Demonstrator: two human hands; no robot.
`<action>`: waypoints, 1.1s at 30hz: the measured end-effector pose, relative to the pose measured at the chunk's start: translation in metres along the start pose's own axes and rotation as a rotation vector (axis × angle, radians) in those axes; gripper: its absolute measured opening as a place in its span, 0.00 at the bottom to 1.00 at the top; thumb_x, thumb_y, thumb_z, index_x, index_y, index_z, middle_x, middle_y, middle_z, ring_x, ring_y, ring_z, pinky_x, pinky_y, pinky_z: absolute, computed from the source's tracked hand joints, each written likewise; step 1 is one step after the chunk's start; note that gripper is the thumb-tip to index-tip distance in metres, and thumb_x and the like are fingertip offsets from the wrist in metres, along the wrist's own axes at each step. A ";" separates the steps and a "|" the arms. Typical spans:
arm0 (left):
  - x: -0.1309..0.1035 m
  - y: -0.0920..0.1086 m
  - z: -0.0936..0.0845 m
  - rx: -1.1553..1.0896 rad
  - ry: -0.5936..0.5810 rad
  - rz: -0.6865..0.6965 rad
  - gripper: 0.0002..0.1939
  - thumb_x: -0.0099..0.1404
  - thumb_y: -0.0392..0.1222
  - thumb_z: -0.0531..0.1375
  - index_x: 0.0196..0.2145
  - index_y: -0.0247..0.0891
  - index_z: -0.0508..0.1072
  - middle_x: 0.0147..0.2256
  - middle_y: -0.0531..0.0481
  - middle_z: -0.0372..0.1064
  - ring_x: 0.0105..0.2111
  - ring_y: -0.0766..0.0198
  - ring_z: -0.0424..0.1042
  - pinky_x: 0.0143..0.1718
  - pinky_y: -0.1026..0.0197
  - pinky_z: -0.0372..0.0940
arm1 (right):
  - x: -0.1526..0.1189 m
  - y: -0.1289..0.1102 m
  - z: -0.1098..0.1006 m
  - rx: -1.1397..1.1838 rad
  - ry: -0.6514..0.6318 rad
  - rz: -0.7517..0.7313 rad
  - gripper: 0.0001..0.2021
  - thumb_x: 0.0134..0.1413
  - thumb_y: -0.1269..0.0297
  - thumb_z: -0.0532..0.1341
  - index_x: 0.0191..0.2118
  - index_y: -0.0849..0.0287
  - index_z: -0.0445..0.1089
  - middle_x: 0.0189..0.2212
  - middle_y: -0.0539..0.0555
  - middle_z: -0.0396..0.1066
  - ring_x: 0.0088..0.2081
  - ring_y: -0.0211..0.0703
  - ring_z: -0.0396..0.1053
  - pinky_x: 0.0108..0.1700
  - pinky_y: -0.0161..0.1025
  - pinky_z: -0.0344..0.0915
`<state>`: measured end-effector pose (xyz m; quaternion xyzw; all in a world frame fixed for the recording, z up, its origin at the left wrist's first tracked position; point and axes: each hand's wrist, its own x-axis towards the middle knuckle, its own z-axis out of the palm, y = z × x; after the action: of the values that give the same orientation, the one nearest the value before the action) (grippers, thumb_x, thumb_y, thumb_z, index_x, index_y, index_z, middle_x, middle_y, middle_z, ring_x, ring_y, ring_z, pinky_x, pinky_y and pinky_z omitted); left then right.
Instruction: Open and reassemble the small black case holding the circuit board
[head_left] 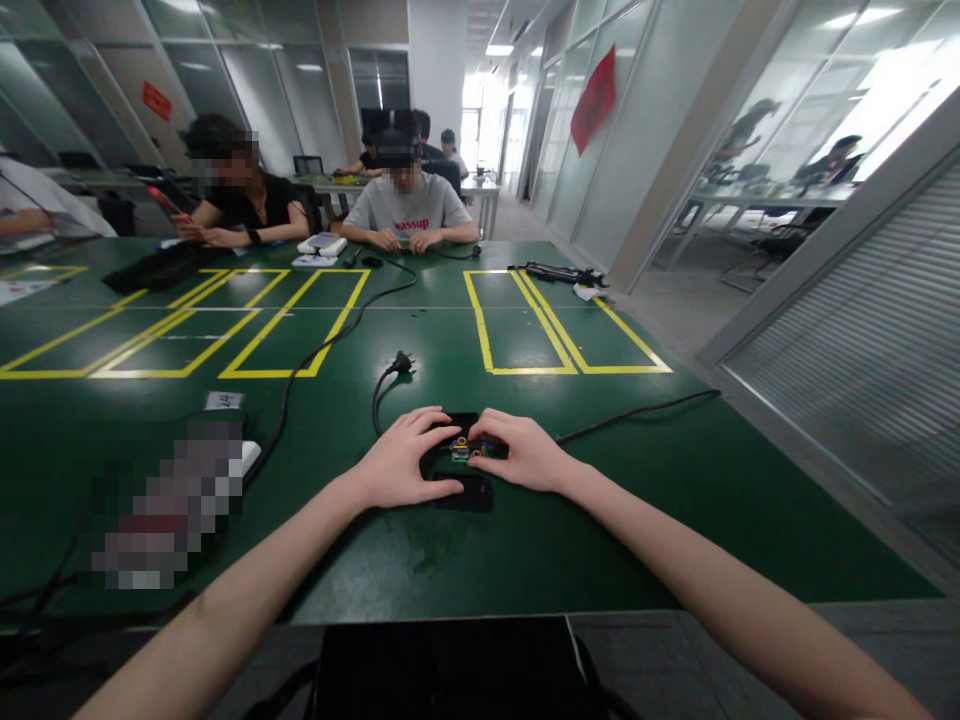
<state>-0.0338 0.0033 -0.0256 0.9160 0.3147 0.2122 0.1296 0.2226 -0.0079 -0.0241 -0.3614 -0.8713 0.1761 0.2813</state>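
Between my hands on the green table lies a small circuit board (460,452) with green, blue and orange-yellow parts. Black plastic casing pieces lie about it, a near casing piece (474,492) and a far casing piece (461,419). My left hand (401,460) curves round the left side, its thumb on the near casing piece and its fingertips at the far side. At the board's right edge my right hand (525,452) has thumb and forefinger bent close together; what lies between them is mostly hidden. A black cable runs under my left hand to a power plug (403,364).
Another cable (637,408) leads off right. At left lie a blurred-out object (176,500) and a long cord (281,400). Yellow tape rectangles (487,330) mark the green table (450,580). Black tool-like things (562,273) lie far right. Co-workers (409,205) sit opposite.
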 end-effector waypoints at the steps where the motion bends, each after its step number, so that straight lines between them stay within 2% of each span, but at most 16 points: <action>1: 0.001 0.001 0.001 0.003 0.015 -0.011 0.32 0.62 0.56 0.70 0.60 0.42 0.73 0.60 0.39 0.70 0.65 0.40 0.63 0.66 0.37 0.60 | 0.000 0.000 0.003 0.018 0.022 0.008 0.09 0.58 0.64 0.70 0.43 0.55 0.72 0.41 0.53 0.71 0.40 0.43 0.73 0.43 0.38 0.69; 4: 0.003 0.002 0.004 0.013 0.049 -0.040 0.26 0.63 0.52 0.69 0.57 0.41 0.75 0.58 0.40 0.72 0.65 0.41 0.63 0.66 0.37 0.60 | 0.001 0.000 0.007 0.089 0.062 0.017 0.08 0.58 0.66 0.69 0.43 0.55 0.73 0.46 0.55 0.69 0.45 0.44 0.73 0.48 0.40 0.71; 8: 0.004 0.003 0.005 -0.003 0.069 -0.051 0.21 0.66 0.48 0.67 0.55 0.41 0.76 0.57 0.42 0.74 0.64 0.43 0.65 0.66 0.39 0.61 | 0.002 -0.002 0.003 0.183 0.037 -0.029 0.09 0.60 0.63 0.68 0.45 0.56 0.73 0.50 0.58 0.70 0.51 0.47 0.73 0.55 0.45 0.70; 11: 0.005 0.003 0.004 -0.029 0.082 -0.047 0.21 0.67 0.47 0.66 0.55 0.41 0.75 0.56 0.41 0.74 0.64 0.44 0.65 0.65 0.38 0.61 | 0.002 -0.004 0.001 0.187 -0.006 -0.026 0.14 0.55 0.61 0.71 0.46 0.55 0.73 0.48 0.57 0.73 0.49 0.49 0.74 0.54 0.46 0.70; 13: 0.005 0.004 0.002 -0.043 0.104 -0.032 0.20 0.67 0.47 0.66 0.54 0.41 0.75 0.55 0.41 0.74 0.63 0.44 0.65 0.64 0.39 0.62 | 0.002 -0.004 0.002 0.168 -0.009 -0.002 0.14 0.54 0.64 0.71 0.45 0.55 0.73 0.46 0.56 0.74 0.47 0.48 0.75 0.51 0.44 0.71; 17: 0.006 0.005 -0.003 -0.036 0.193 -0.062 0.08 0.69 0.43 0.62 0.44 0.39 0.76 0.47 0.43 0.74 0.51 0.51 0.71 0.54 0.48 0.69 | 0.004 -0.001 0.004 0.128 0.044 0.028 0.10 0.55 0.69 0.67 0.44 0.56 0.73 0.42 0.54 0.76 0.44 0.46 0.75 0.48 0.42 0.71; 19: 0.006 0.004 -0.005 -0.041 0.176 -0.103 0.05 0.70 0.41 0.60 0.39 0.39 0.75 0.41 0.46 0.73 0.43 0.56 0.73 0.45 0.54 0.70 | 0.005 0.001 0.004 0.108 0.066 0.032 0.11 0.54 0.70 0.65 0.44 0.57 0.73 0.42 0.55 0.76 0.43 0.46 0.75 0.47 0.42 0.71; 23: 0.005 0.001 -0.006 -0.069 0.088 -0.145 0.06 0.71 0.40 0.58 0.37 0.40 0.75 0.33 0.51 0.71 0.35 0.60 0.72 0.38 0.59 0.67 | 0.004 0.003 0.004 0.086 0.067 0.027 0.16 0.53 0.72 0.65 0.49 0.56 0.73 0.45 0.55 0.76 0.45 0.46 0.75 0.48 0.42 0.71; 27: 0.006 -0.002 -0.006 -0.066 0.067 -0.127 0.10 0.74 0.41 0.55 0.39 0.40 0.76 0.35 0.49 0.72 0.37 0.59 0.73 0.41 0.59 0.68 | 0.002 0.001 0.001 0.045 0.061 0.017 0.21 0.54 0.69 0.65 0.55 0.55 0.71 0.52 0.57 0.72 0.42 0.44 0.74 0.44 0.40 0.72; 29: 0.007 -0.002 -0.007 -0.047 0.085 -0.117 0.13 0.76 0.42 0.53 0.39 0.39 0.76 0.36 0.48 0.72 0.39 0.58 0.73 0.43 0.57 0.68 | 0.002 0.003 -0.003 0.003 0.078 0.044 0.19 0.57 0.65 0.65 0.55 0.55 0.71 0.53 0.57 0.71 0.39 0.42 0.74 0.41 0.39 0.71; 33: 0.008 0.001 -0.013 -0.035 0.147 -0.108 0.14 0.77 0.43 0.50 0.40 0.39 0.74 0.37 0.47 0.71 0.40 0.58 0.72 0.44 0.57 0.69 | 0.002 0.011 -0.014 -0.068 0.080 0.126 0.07 0.64 0.62 0.61 0.43 0.57 0.74 0.36 0.53 0.76 0.32 0.41 0.71 0.35 0.37 0.66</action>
<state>-0.0338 0.0092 -0.0115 0.8773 0.3686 0.2768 0.1334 0.2360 0.0024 -0.0177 -0.4317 -0.8404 0.1493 0.2917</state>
